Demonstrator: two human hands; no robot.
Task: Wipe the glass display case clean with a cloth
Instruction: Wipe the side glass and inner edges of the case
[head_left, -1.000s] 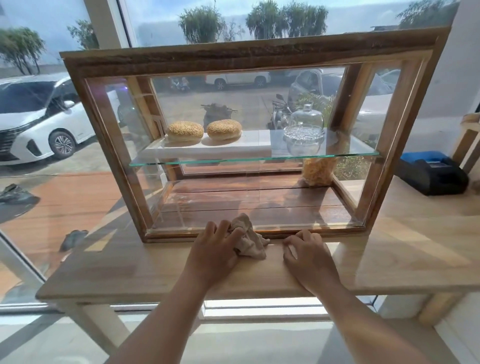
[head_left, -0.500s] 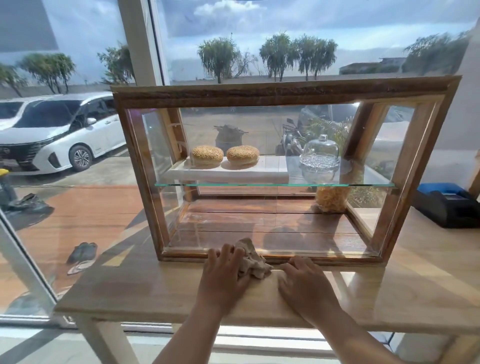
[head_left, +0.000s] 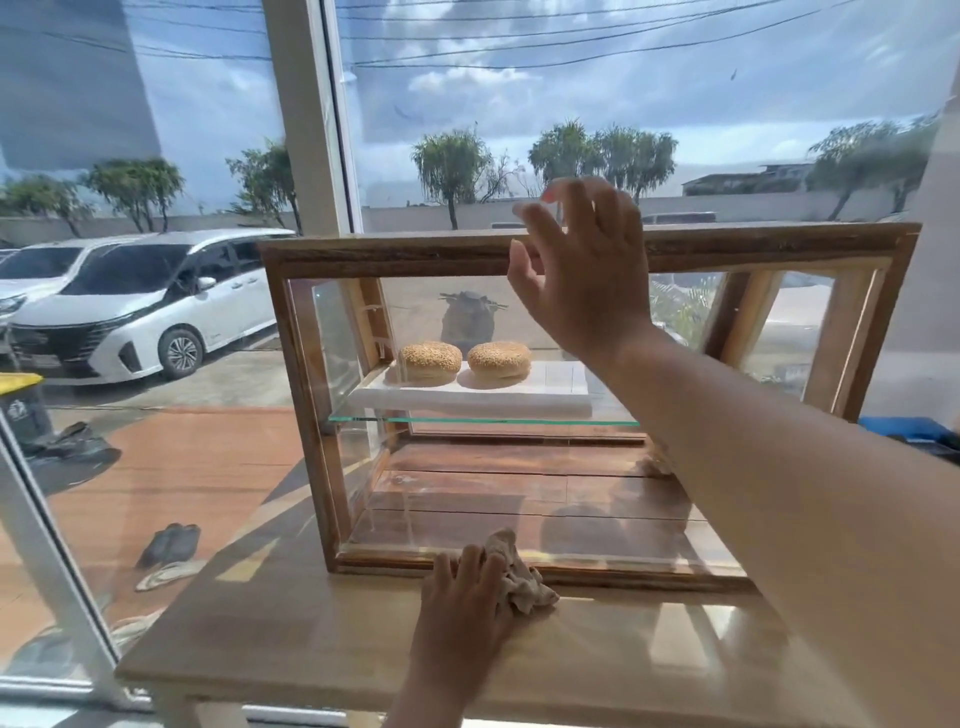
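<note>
A wood-framed glass display case (head_left: 301, 395) stands on a pale wooden table (head_left: 291, 644) by the window. Two sesame buns (head_left: 430, 359) lie on a white tray (head_left: 467, 397) on its glass shelf. A crumpled beige cloth (head_left: 522, 582) rests on the table against the case's bottom front rail. My left hand (head_left: 462, 603) lies on the cloth's left side, fingers curled over it. My right hand (head_left: 582, 270) is raised in front of the case's top rail, fingers spread and empty. My right forearm hides the right part of the case's inside.
A large window (head_left: 156, 260) stands right behind and left of the table, with a white frame post (head_left: 306, 114). A blue and black device (head_left: 914, 431) sits on the table right of the case. The table's front edge is close to me.
My right hand has lifted off the table beside the cloth and risen to the case's top rail. My view has tilted upward. The left hand stays on the cloth.
</note>
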